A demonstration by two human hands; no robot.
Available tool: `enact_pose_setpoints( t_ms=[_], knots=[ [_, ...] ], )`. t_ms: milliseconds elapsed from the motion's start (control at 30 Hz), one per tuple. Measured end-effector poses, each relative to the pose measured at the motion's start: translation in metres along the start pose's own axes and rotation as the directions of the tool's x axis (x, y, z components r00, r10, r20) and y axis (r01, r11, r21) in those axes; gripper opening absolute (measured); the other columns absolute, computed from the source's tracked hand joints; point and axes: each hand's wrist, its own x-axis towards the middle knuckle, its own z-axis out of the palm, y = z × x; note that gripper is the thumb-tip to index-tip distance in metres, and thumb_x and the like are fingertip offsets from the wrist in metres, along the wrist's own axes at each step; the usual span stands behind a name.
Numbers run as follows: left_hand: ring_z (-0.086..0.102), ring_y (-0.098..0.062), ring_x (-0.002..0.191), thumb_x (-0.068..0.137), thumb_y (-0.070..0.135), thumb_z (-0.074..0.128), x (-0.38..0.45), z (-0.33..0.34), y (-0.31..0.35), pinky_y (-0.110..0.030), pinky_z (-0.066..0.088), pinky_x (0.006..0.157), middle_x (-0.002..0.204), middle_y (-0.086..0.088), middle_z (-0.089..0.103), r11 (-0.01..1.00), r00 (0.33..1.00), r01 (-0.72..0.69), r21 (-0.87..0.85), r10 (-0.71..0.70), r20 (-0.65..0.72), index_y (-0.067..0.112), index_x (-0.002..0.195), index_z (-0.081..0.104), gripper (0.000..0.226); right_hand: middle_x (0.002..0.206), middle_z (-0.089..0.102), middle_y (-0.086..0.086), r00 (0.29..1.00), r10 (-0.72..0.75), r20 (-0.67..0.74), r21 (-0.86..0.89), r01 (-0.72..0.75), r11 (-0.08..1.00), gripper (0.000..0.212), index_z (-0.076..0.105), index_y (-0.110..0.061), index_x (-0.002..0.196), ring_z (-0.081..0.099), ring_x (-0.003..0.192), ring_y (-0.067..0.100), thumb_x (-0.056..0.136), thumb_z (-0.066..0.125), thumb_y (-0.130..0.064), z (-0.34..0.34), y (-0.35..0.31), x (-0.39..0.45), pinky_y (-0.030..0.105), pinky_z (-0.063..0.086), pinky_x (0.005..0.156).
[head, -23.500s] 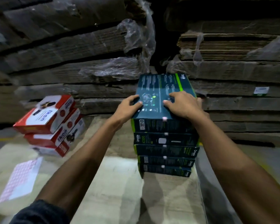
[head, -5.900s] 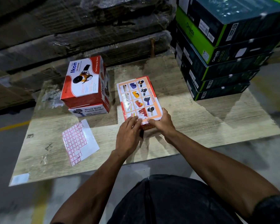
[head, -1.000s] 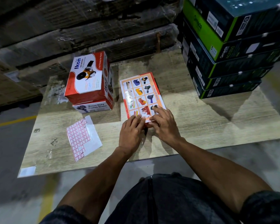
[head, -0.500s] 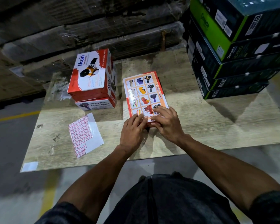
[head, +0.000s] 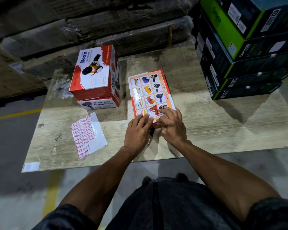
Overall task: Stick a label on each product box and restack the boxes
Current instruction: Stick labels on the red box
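Orange-red product box lies flat on the bench, w/ its picture side up, just right of our two-box stack. Our left hand presses straight fingers on its near edge; right hand rests spread fingertips on the near corner. Label sheet lies left of the hands; dark boxes stacked far right.

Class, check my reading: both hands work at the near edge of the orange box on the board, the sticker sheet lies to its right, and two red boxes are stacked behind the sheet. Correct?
One slip. The head view shows the sticker sheet to the left of the orange box, not its right. The left hand and right hand do work at the box's near edge, and the two red boxes are stacked behind the sheet.
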Motion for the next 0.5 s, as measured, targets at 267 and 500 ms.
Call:
enact_pose_setpoints(
  t_ms=[267, 500],
  knots=[
    [0.052, -0.035, 0.122, 0.082, 0.017, 0.059, -0.002, 0.005, -0.001, -0.043, 0.046, 0.095, 0.129, -0.014, 0.06, 1.0, 0.999, -0.001, 0.001, 0.001, -0.036, 0.009, 0.128, 0.06, 0.047, 0.125, 0.065, 0.007, 0.993, -0.059, 0.1, 0.022, 0.057, 0.998, 0.022, 0.075, -0.015, 0.095, 0.052, 0.127, 0.028, 0.074, 0.082, -0.016, -0.015, 0.007, 0.003, 0.056, 0.033, 0.108],
    [0.052, -0.035, 0.122, 0.075, 0.01, 0.074, -0.002, 0.005, 0.0, -0.043, 0.046, 0.095, 0.131, -0.014, 0.06, 1.0, 1.0, 0.013, -0.021, -0.013, -0.021, 0.009, 0.129, 0.059, 0.056, 0.122, 0.065, 0.003, 0.999, -0.006, 0.036, 0.006, 0.006, 1.0, 0.012, 0.074, -0.016, 0.084, 0.053, 0.125, 0.024, 0.075, 0.079, -0.01, -0.009, -0.001, 0.002, 0.052, 0.031, 0.111]
  ],
)
